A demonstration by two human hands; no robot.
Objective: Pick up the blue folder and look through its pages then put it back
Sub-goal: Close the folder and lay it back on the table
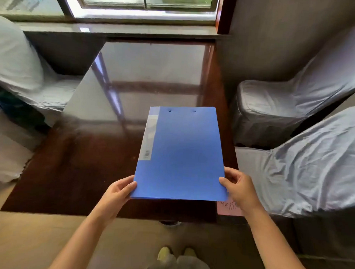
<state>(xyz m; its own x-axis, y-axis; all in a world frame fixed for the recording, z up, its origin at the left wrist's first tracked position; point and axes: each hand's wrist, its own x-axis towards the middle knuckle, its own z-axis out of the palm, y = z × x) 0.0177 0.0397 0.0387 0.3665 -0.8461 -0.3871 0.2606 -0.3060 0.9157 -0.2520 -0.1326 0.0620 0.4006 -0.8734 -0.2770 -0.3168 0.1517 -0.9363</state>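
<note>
The blue folder (182, 154) is closed, with a pale label strip down its left side and two rivets near its far edge. It lies flat over the dark glossy table (81, 167), near the table's right front corner. My left hand (119, 189) grips the folder's near left corner, thumb on top. My right hand (238, 185) grips the near right corner, thumb on the cover. Whether the folder rests on the table or is held just above it, I cannot tell.
A pink card (229, 208) pokes out under the folder's near right corner. Chairs under grey covers stand at the right (304, 163) and left (20, 68). A window sill (116, 29) runs behind the table. My shoes (176, 254) show below.
</note>
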